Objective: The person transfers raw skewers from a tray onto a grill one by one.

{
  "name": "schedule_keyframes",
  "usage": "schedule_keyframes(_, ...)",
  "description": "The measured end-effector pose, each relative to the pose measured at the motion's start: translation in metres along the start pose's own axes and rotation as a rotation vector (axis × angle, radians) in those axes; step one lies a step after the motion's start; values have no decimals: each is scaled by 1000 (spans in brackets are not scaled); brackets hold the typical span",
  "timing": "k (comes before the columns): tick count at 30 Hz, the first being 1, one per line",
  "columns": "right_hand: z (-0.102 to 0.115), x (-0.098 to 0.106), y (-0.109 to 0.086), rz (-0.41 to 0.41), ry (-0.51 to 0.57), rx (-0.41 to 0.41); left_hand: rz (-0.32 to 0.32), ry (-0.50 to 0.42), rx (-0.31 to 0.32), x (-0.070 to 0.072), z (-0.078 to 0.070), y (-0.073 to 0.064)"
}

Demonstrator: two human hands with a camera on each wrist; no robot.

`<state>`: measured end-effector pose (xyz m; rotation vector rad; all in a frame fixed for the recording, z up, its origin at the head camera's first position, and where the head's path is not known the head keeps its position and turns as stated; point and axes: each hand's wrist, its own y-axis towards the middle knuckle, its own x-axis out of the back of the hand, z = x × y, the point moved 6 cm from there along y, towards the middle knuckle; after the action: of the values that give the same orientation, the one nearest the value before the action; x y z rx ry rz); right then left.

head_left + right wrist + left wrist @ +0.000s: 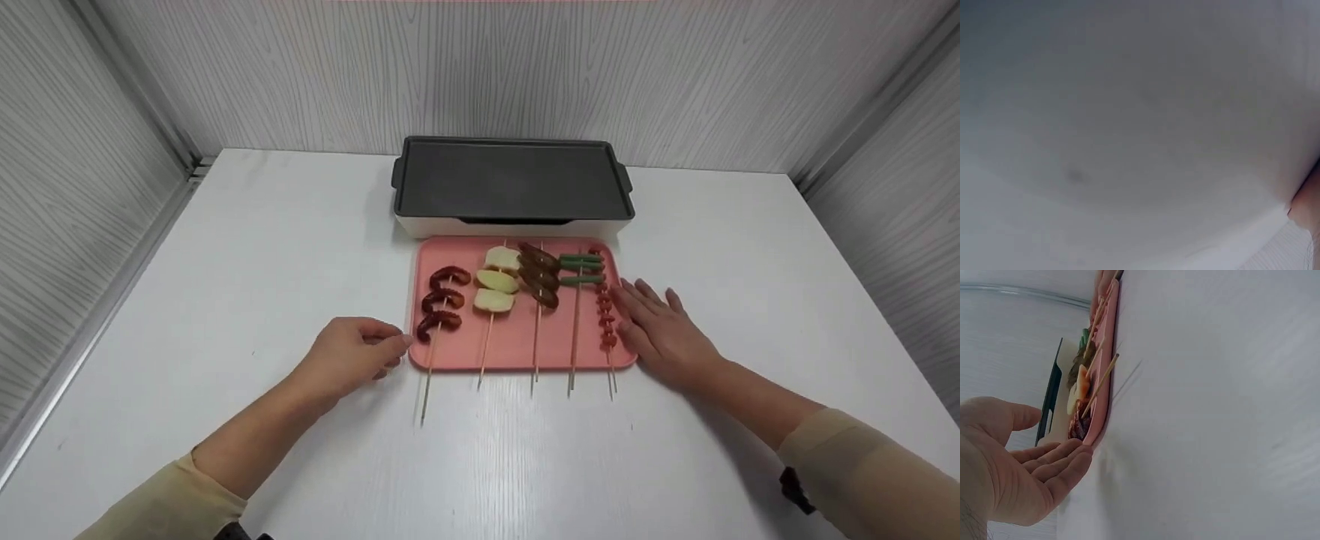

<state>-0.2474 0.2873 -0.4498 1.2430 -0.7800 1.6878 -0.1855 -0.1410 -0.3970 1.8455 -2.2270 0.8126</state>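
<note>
At the front left corner of the pink tray [510, 345], the left hand [356, 351] has its fingers loose, tips touching the rim. The tray lies on the table [300, 247] between the hands, its skewers [538, 279] overhanging the front edge. The right hand [667, 336] rests along the tray's right edge, fingers straight and relaxed.

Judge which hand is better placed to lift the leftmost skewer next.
Likely the left hand, at the left edge of the tray, by the leftmost skewer; the right hand is at the right edge.
</note>
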Motion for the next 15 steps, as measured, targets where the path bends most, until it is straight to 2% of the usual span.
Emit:
schedule_keyframes(3,0,-1,1,2,-6,-2,82,-143,115,-10,8,-3)
schedule_keyframes(7,0,-2,1,0,-14,4,185,-236,224,-22,17,-7)
schedule_keyframes(11,1,-1,1,-8,-17,11,272,-322,280,-33,21,-8)
schedule_keyframes(15,2,0,1,-4,-17,5,328,-387,298,-41,23,-8)
